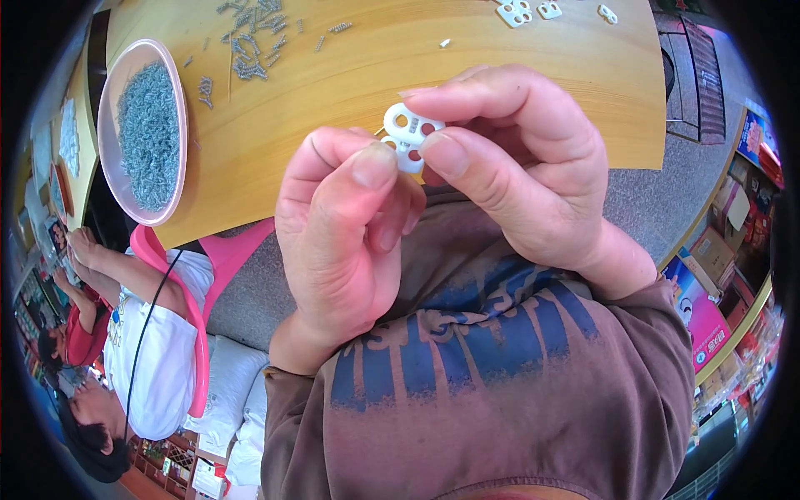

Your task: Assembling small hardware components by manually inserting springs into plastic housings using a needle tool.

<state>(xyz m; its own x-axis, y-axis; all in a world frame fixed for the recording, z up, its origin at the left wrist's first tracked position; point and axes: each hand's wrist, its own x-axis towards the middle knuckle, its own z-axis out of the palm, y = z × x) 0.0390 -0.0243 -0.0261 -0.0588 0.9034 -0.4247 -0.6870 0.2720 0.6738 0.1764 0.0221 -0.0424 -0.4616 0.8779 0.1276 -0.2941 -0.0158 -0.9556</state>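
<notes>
Just past the table's near edge, I hold a small white plastic piece (410, 138) with several round holes up in front of me. My left hand (337, 221) pinches its lower left side between thumb and fingers. The thumb and forefinger of my right hand (533, 162) grip its upper right side. My fingertips cover parts of its edge, and I cannot tell whether it is one part or two pressed together. A thin strand sticks out to the left of it by my left fingertips.
On the wooden table (600, 100) lie scattered metal springs (248, 46) and more white plastic pieces (515, 12). A pink bowl (109, 158) of small greyish parts stands at the left. A person (162, 350) sits on a pink chair (200, 367) there; white sacks (227, 383) lie behind.
</notes>
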